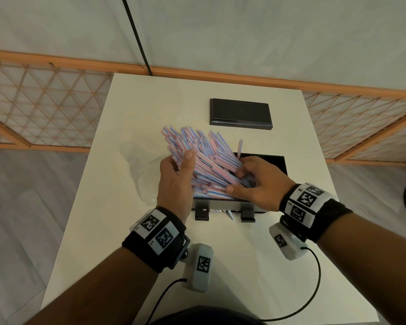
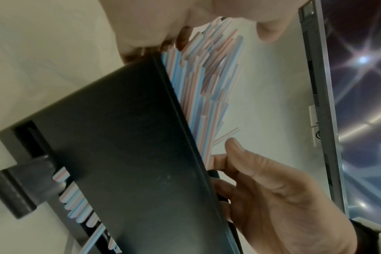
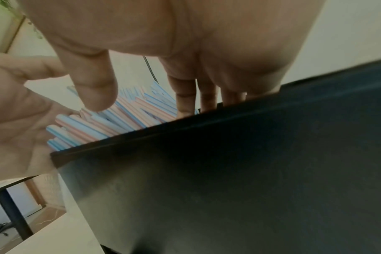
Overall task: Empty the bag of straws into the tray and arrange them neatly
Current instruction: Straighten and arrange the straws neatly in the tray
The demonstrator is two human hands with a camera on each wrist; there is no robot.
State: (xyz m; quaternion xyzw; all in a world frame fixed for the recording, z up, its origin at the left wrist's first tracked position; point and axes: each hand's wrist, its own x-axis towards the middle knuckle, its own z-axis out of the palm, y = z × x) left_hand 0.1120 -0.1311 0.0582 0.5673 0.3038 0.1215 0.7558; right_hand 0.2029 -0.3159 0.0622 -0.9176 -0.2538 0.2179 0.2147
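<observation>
Straws (image 1: 204, 158): a thick striped bundle, red, blue and white. Near ends sit down inside the tray; far ends fan out up and to the left, well past the tray's left-rear rim.
Tray (image 1: 273, 161): black, box-like, on the table (image 1: 256, 266) just ahead of us. Two bracket feet show at its near wall. A few straw ends poke out through a slot low on that wall.
Long axis: the bundle runs on a diagonal, from near-right to far-left. The tray's length runs left to right. We judge this mismatch to be what the next move turns on: the fanned far ends must swing right and down to lie along the tray.
Left hand (image 1: 176, 181): at the left flank of the bundle, thumb up against the straws, fingers behind them and hidden from the head view. The grip looks like an open cupping hand, not a clench.
Right hand (image 1: 256, 184): over the tray's middle, fingers curled down into the low ends of the straws, thumb along the near rim. Whether it pinches any one straw, we cannot tell.
Nearer hand: the left is nearer the splayed ends, so we judge it the one to push them over; the right pins the base.
Stray straw (image 1: 239, 148): one stands apart, upright, just right of the fan.
Bag (image 1: 141, 170): clear plastic, flat on the table left of the tray; looks emptied.
Lid-like black plate (image 1: 240, 112): farther back, well apart from the tray.
Stage: emptying looks done; arranging is in hand.
</observation>
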